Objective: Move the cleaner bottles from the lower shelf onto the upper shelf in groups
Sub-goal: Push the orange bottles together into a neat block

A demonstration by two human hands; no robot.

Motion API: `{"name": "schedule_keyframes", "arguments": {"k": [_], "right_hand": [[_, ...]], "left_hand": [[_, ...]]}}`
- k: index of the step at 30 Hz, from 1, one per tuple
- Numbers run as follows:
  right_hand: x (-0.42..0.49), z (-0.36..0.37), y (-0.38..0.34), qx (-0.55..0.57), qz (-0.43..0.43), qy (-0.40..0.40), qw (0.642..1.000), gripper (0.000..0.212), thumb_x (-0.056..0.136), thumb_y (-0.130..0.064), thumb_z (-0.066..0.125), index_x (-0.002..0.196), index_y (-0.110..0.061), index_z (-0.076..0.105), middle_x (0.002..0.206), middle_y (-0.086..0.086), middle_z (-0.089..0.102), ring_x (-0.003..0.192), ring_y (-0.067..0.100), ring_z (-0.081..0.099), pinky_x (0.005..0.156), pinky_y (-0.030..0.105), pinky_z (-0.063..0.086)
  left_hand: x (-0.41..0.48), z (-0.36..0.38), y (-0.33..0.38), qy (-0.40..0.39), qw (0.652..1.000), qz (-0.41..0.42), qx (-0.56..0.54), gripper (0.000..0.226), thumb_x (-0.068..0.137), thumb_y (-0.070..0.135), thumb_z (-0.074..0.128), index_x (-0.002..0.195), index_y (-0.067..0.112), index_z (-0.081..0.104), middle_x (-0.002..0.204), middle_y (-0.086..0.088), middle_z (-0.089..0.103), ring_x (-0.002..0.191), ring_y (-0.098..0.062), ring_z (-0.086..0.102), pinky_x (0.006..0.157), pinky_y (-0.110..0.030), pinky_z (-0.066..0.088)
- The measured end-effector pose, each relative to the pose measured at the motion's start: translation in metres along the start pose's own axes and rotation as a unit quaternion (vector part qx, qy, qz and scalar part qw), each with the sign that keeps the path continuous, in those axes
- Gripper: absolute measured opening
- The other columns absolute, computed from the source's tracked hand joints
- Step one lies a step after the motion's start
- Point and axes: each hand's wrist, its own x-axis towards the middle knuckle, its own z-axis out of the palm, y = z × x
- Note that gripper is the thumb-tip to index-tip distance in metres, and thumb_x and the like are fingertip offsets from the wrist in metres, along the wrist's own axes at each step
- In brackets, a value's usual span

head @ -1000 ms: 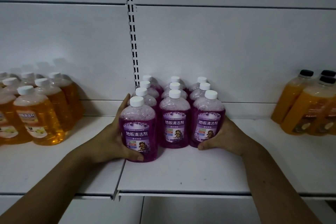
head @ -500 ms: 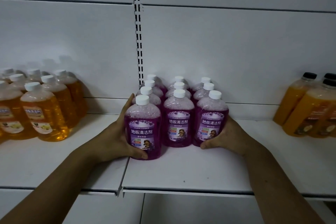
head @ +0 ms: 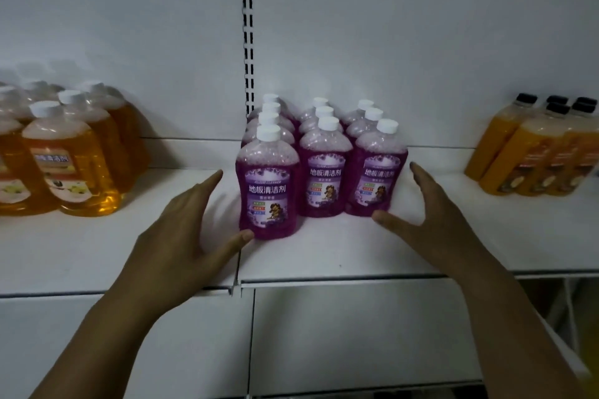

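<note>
Several purple cleaner bottles (head: 321,168) with white caps stand upright in three rows on a white shelf (head: 324,256), against the back wall. The front left bottle (head: 267,185) sits a little forward of the others. My left hand (head: 184,230) is spread open just left of the group, its thumb tip at the base of that front left bottle. To the right of the group, my right hand (head: 431,204) is also open, fingers straight, thumb near the base of the front right bottle (head: 377,172). Neither hand holds a bottle.
Yellow cleaner bottles (head: 64,159) with white caps crowd the shelf at the left. Orange bottles with black caps (head: 538,152) stand at the far right. A slotted upright (head: 248,29) runs up the back wall behind the purple group. A white panel lies below the shelf edge.
Both hands have let go of the outer front bottles and opened, drawing back and apart from the group. The bottles stay on the shelf.
</note>
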Motion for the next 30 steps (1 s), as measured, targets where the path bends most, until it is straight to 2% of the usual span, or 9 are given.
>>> {"name": "schedule_keyframes", "arguments": {"k": [5,10,14,16,18,22,25,30], "right_hand": [[-0.047,-0.004,-0.014,-0.046,0.000,0.006,0.999,0.109,0.070,-0.075,0.065,0.162,-0.044,0.016,0.171,-0.012,0.023,0.155,0.016,0.028,0.119,0.044,0.032],[-0.095,-0.016,-0.014,-0.069,-0.019,-0.012,0.997,0.106,0.069,-0.082,0.056,0.161,-0.045,0.019,0.171,-0.013,0.022,0.157,0.013,0.023,0.126,0.049,0.028],[-0.137,-0.041,0.002,-0.097,-0.029,-0.014,0.995,0.100,0.074,-0.080,0.056,0.160,-0.053,0.013,0.169,-0.024,0.016,0.157,0.003,0.012,0.130,0.044,0.019],[-0.164,-0.063,0.014,-0.102,-0.023,-0.006,0.995,0.097,0.077,-0.076,0.059,0.159,-0.055,0.011,0.160,-0.033,0.013,0.149,-0.009,0.007,0.129,0.039,0.016],[-0.196,-0.087,0.030,-0.103,-0.013,0.005,0.995,0.095,0.080,-0.073,0.061,0.158,-0.056,0.009,0.155,-0.036,0.011,0.141,-0.015,0.006,0.127,0.034,0.014],[-0.258,-0.131,0.068,-0.155,0.012,0.004,0.988,0.096,0.082,-0.079,0.057,0.161,-0.052,0.007,0.168,-0.023,0.014,0.156,0.002,0.012,0.129,0.041,0.022],[-0.300,-0.171,0.097,-0.177,0.037,0.017,0.983,0.096,0.082,-0.084,0.052,0.159,-0.056,0.001,0.171,-0.021,0.011,0.159,0.006,0.009,0.128,0.046,0.025],[-0.336,-0.232,0.130,-0.197,0.092,0.056,0.975,0.098,0.084,-0.078,0.057,0.161,-0.050,0.003,0.172,-0.016,0.014,0.159,0.011,0.012,0.126,0.041,0.023]], "left_hand": [[-0.025,0.002,0.008,0.025,0.999,0.028,0.016,0.097,0.079,0.079,0.057,0.162,0.038,0.026,0.161,0.004,0.044,0.146,-0.020,0.043,0.106,-0.051,0.048],[-0.052,-0.005,0.030,0.044,0.998,0.054,0.007,0.088,0.083,0.070,0.061,0.159,0.040,0.031,0.157,0.007,0.049,0.142,-0.017,0.043,0.100,-0.048,0.050],[-0.078,0.002,0.070,0.041,0.990,0.137,0.010,0.075,0.091,0.068,0.063,0.155,0.035,0.040,0.148,0.007,0.056,0.133,-0.014,0.051,0.095,-0.035,0.047],[-0.090,0.014,0.097,0.017,0.986,0.168,0.018,0.077,0.089,0.072,0.056,0.155,0.036,0.041,0.149,0.011,0.055,0.134,-0.012,0.051,0.100,-0.032,0.045],[-0.102,0.031,0.127,-0.007,0.980,0.195,0.023,0.078,0.090,0.076,0.050,0.156,0.038,0.038,0.152,0.013,0.052,0.138,-0.012,0.049,0.109,-0.035,0.043],[-0.119,0.069,0.193,-0.062,0.964,0.258,0.011,0.078,0.092,0.078,0.046,0.158,0.036,0.036,0.155,0.012,0.049,0.144,-0.012,0.044,0.116,-0.043,0.042],[-0.126,0.097,0.252,-0.082,0.949,0.305,0.011,0.078,0.093,0.080,0.042,0.158,0.036,0.037,0.156,0.011,0.049,0.146,-0.014,0.042,0.118,-0.045,0.040],[-0.132,0.132,0.335,-0.105,0.931,0.351,0.008,0.078,0.092,0.081,0.041,0.158,0.039,0.033,0.158,0.013,0.046,0.147,-0.013,0.040,0.118,-0.040,0.035]]}}
